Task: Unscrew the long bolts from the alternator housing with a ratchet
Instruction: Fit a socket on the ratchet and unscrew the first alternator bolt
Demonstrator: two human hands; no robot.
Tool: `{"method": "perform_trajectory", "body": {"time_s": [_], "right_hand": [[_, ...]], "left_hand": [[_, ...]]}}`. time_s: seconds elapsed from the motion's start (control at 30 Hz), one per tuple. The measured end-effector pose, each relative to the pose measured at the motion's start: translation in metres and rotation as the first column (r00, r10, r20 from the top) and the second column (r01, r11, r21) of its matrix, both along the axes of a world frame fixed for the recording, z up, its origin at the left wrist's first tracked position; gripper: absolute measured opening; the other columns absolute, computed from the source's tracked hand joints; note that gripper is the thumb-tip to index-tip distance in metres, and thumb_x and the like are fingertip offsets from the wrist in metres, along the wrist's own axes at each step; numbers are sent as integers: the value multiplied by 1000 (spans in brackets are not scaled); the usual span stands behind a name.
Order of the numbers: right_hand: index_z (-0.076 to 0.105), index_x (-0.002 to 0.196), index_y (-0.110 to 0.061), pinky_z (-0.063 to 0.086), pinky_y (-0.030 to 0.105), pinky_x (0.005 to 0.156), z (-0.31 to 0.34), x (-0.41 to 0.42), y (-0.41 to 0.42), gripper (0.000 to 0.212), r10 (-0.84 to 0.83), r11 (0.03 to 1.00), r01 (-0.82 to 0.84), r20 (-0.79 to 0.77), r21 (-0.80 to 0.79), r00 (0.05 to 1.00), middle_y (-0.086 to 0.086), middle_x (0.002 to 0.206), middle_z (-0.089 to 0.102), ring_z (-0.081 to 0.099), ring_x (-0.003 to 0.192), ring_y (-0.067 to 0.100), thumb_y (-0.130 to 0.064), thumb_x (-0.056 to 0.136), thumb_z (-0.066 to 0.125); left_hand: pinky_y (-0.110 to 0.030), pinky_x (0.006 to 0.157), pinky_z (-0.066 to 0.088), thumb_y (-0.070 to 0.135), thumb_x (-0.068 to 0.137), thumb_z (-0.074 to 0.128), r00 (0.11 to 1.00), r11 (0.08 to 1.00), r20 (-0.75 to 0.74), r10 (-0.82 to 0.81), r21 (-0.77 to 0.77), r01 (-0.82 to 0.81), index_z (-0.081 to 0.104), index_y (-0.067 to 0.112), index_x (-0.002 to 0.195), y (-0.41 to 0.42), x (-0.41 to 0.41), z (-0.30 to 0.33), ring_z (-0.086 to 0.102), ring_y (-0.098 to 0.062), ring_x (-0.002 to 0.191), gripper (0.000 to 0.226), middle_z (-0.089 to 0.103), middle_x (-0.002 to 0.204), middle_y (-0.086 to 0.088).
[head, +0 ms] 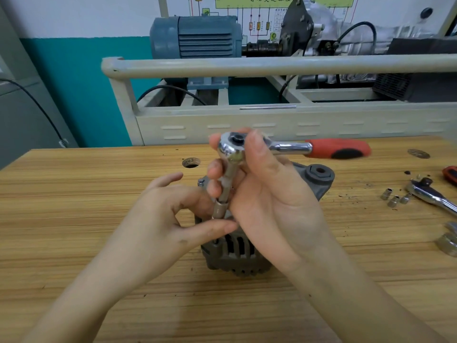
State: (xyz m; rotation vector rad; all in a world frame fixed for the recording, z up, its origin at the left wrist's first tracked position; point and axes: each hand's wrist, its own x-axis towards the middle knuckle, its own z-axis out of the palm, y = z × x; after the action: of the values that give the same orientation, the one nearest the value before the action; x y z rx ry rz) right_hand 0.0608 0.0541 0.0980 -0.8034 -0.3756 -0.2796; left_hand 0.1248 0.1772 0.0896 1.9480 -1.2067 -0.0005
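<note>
A grey alternator housing (237,256) stands on the wooden bench (99,194), mostly hidden behind both hands. A chrome ratchet (291,147) with a red and black handle points right above it. An extension and socket (221,206) run down from its head toward the housing's top. My right hand (267,194) grips the ratchet head and the extension, fingers curled round them. My left hand (170,214) pinches the socket's lower end between thumb and fingers. No bolt is visible; the socket's tip is hidden.
At the bench's right edge lie a second ratchet (432,196), three small sockets (395,198), a red-handled tool (450,173) and a larger metal part (447,241). A hole (191,162) is in the benchtop. A training stand with a blue motor (197,38) is behind.
</note>
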Motion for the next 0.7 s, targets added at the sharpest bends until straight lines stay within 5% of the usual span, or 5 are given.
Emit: {"method": "perform_trajectory", "body": {"time_s": [0.1, 0.2, 0.37, 0.6, 0.7], "right_hand": [[64, 87, -12, 50, 21, 61, 0, 1, 0, 25, 2, 1000, -2, -19, -8, 1000, -1, 83, 68, 62, 68, 9, -32, 73, 64], [68, 83, -17, 51, 20, 61, -1, 3, 0, 26, 53, 999, -52, -61, 17, 997, -2, 81, 70, 62, 64, 8, -38, 74, 55], [67, 82, -17, 49, 18, 60, 1, 2, 2, 27, 32, 999, -32, -65, -4, 997, -4, 79, 69, 62, 66, 7, -39, 71, 55], [62, 87, -8, 50, 20, 58, 2, 0, -1, 30, -12, 1000, 11, -58, -22, 998, -2, 73, 64, 59, 65, 8, -31, 69, 68], [66, 82, -14, 50, 19, 60, 2, 1, 1, 25, 34, 999, -35, -66, -17, 997, -2, 77, 68, 61, 64, 8, -36, 72, 59]], "left_hand": [[7, 90, 18, 59, 55, 56, 999, 1000, 24, -26, 7, 26, 67, 21, 62, 0, 2, 0, 42, 34, 82, 39, 62, 99, 16], [-13, 103, 26, 57, 62, 55, 996, 996, 29, -85, 27, 84, 71, 25, 74, 6, 7, 2, 50, 20, 97, 38, 65, 99, 20], [-27, 104, 31, 55, 66, 54, 993, 994, 41, -109, 34, 108, 66, 32, 89, 9, 9, 5, 55, 13, 99, 35, 68, 93, 24], [-8, 104, 20, 58, 61, 55, 991, 1000, 132, -1, 2, 1, 62, 34, 89, 5, 4, 4, 53, 18, 90, 37, 67, 85, 21], [-15, 99, 30, 57, 61, 55, 996, 1000, 90, -18, 3, 18, 70, 28, 77, 7, 4, 3, 49, 24, 92, 36, 67, 89, 23]]}}
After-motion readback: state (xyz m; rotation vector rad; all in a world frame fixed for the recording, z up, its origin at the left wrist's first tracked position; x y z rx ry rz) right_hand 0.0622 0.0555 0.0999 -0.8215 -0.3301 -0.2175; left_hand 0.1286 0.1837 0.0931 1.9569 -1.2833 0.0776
